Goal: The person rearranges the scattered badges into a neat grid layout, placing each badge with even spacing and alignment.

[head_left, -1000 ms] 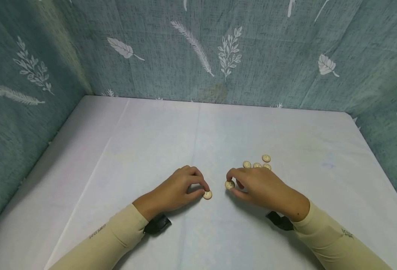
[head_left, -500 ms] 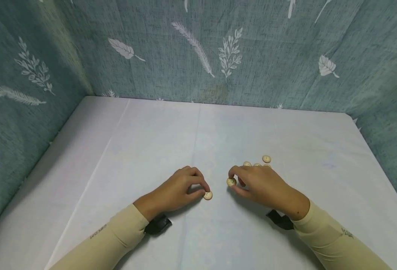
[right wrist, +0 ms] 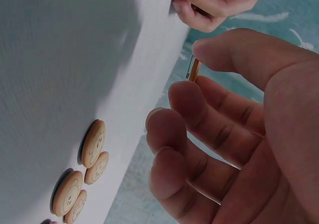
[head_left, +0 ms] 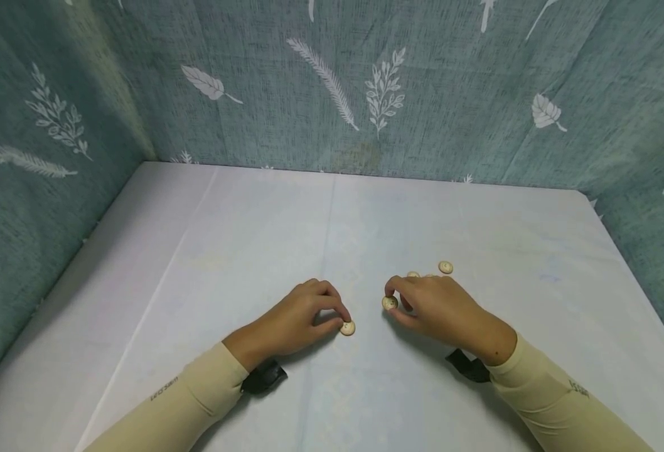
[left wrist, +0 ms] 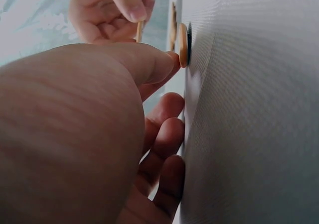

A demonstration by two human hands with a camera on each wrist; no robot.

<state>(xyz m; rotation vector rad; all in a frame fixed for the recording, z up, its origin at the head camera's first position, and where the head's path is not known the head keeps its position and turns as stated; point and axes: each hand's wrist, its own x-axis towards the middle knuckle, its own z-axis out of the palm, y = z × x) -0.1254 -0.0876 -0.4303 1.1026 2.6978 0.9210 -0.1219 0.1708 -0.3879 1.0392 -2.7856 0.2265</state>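
My left hand (head_left: pixel 306 317) pinches the edge of a round wooden disc (head_left: pixel 347 328) between thumb and forefinger, low over the white cloth. In the left wrist view that disc (left wrist: pixel 184 45) is seen edge-on, close to the surface. Off to the right, my right hand (head_left: pixel 436 311) holds a second wooden disc (head_left: pixel 390 303) between thumb and forefinger, raised above the cloth. The right wrist view shows this disc (right wrist: pixel 194 69) edge-on, with a thin metallic line along one side; the other fingers are loosely curled.
Behind the right hand lie several more wooden discs (right wrist: pixel 93 144) with drawn faces, partly hidden by it in the head view. One disc (head_left: pixel 445 267) lies farther back. The white cloth (head_left: pixel 224 238) covers the table; a green leaf-patterned curtain (head_left: pixel 287 125) hangs behind.
My right hand has shifted slightly away and to the right with its disc, covering more of the discs behind. The left hand and its disc stay in place.
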